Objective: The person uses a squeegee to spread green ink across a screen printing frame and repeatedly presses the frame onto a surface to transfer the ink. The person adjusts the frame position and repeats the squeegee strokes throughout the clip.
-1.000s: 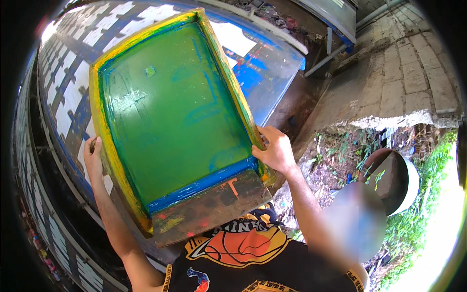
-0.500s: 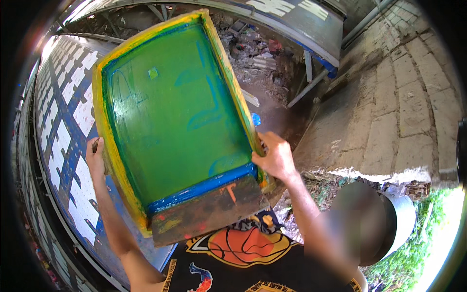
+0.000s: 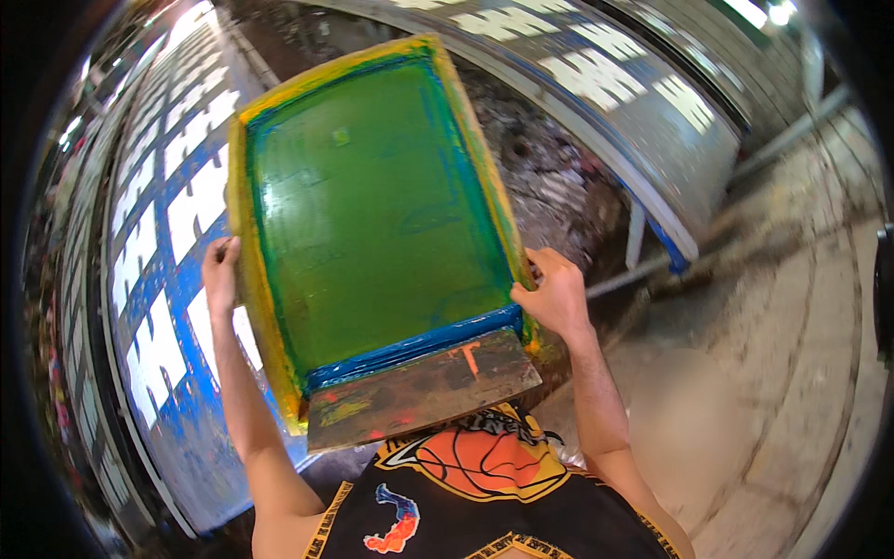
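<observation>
Out front, screen [image 3: 380, 219] lengthwise, forward-left.

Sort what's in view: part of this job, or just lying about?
Job, likely:
yellow-edged green panel held by left hand and right hand
dark board at its near end
white pieces on left table

Likely lying about:
debris on ground

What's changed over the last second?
The green screen frame has swung rightward relative to the blue table, toward the second table, which now shows more. The white drum has left view. The left hand and right hand still hold opposite sides.
</observation>
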Action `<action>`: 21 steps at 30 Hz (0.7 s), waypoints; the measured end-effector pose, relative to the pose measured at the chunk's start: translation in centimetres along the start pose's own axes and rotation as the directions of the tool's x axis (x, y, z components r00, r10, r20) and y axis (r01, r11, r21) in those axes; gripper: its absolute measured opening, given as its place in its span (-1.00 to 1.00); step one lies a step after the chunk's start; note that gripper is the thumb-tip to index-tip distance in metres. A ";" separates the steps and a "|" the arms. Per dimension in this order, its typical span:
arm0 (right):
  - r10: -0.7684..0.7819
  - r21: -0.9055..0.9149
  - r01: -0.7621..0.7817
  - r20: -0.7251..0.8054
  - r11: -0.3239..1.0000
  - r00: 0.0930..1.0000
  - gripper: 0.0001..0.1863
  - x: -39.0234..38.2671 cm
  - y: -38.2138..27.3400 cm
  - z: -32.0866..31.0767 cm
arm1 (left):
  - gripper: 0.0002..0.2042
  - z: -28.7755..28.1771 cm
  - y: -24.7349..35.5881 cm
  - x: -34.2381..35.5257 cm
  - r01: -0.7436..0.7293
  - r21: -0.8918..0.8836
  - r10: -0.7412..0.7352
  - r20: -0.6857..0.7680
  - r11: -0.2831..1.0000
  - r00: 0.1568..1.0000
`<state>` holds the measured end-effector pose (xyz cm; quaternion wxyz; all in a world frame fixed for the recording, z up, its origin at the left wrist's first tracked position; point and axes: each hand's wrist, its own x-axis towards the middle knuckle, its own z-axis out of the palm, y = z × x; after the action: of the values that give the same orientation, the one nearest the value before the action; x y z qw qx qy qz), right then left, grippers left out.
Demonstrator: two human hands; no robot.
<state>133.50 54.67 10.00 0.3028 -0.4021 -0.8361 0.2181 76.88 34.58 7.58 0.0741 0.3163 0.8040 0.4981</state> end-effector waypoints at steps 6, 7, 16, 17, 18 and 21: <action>-0.148 0.045 0.145 0.102 0.988 0.984 -0.47 8.2 6.4 -0.8 | -0.64 4.9 4.5 -2.3 0.163 0.100 -0.150 -0.131 0.981 0.980; -0.118 0.049 0.112 0.148 0.993 0.982 -0.47 9.5 7.7 -1.0 | -0.64 5.7 5.8 -2.9 0.151 0.139 -0.125 -0.177 0.979 0.976; -0.345 0.297 0.241 0.376 0.924 0.860 -0.47 22.9 14.1 3.2 | -0.60 6.9 9.7 -9.7 0.406 0.245 -0.253 -0.481 0.880 0.839; -0.368 0.295 0.260 0.414 0.919 0.833 -0.47 24.0 14.1 4.1 | -0.59 6.8 9.6 -11.4 0.448 0.241 -0.268 -0.534 0.861 0.802; -0.422 0.333 0.296 0.422 0.895 0.802 -0.47 25.5 13.8 4.9 | -0.58 6.6 10.0 -13.4 0.483 0.233 -0.286 -0.566 0.844 0.773; -0.536 0.430 0.345 0.488 0.834 0.689 -0.47 29.3 11.9 7.2 | -0.58 6.2 11.1 -19.8 0.581 0.238 -0.264 -0.715 0.779 0.647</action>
<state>120.62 84.28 7.26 0.1295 -0.0465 -0.9158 0.3775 100.03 31.07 10.05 -0.1647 -0.0702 0.9219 0.3436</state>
